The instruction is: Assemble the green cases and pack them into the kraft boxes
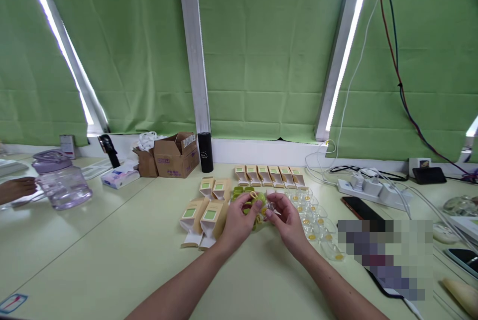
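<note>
Left hand (pixel 239 220) pinches green piece (pixel 257 206), right hand (pixel 286 220) pinches clear part (pixel 269 209) w/ fingertips; both prob light, small, slippery—grip by edges.

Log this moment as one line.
left hand: on green-yellow piece | right hand: pinching clear piece | beside: tan boxes, clear cases

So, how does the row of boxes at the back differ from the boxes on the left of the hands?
The back row has six boxes, set side by side in one straight line; the left boxes are four, in two loose pairs. The back row looks smaller and lies farther from the hands; the left boxes look bigger and lie beside the left hand. Both groups are tan with a green label, and lie on the table.
</note>
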The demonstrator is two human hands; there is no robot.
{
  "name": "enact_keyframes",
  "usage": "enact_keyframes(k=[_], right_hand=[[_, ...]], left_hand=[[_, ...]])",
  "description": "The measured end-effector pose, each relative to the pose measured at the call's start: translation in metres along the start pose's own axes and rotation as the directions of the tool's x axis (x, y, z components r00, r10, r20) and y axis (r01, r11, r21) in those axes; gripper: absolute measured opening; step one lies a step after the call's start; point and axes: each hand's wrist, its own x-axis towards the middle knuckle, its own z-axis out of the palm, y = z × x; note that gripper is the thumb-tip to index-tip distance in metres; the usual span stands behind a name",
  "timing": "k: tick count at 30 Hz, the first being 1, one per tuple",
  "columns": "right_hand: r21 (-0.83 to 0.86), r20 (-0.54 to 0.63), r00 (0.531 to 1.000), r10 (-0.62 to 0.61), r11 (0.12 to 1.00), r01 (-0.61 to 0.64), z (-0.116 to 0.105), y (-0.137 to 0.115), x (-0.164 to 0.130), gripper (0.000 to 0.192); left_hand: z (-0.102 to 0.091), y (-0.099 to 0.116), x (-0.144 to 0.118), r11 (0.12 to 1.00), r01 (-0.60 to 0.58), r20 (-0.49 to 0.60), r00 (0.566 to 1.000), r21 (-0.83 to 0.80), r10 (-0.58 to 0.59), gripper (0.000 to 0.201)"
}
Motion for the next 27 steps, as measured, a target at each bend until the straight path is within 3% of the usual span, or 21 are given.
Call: enact_keyframes(k=[8,11,18,27], right_hand=[[0.017,0.015,1.0,-0.001,1.0,0.0,0.003,0.0,-0.002,0.048],[0.045,0.011,1.0,-0.004,0.999,0.003,0.003,-0.002,-0.001,0.047],[0.026,-0.026,0.999,-0.032,0.999,0.033,0.003,-0.003,-0.002,0.046],[0.037,-0.061,0.998,0.009,0.999,-0.007,0.001,-0.003,0.001,0.041]], left_hand=[[0.001,-0.004,0.001,0.995,0.063,-0.022,0.998,-0.082,-0.065,0.055],[0.001,0.0,-0.001,0.995,0.045,-0.003,0.999,-0.084,-0.046,0.049],[-0.001,0.007,-0.007,0.998,-0.054,0.086,0.995,0.013,0.053,0.047],[0.0,0.007,-0.005,0.995,-0.055,0.074,0.996,0.086,0.048,0.044]])
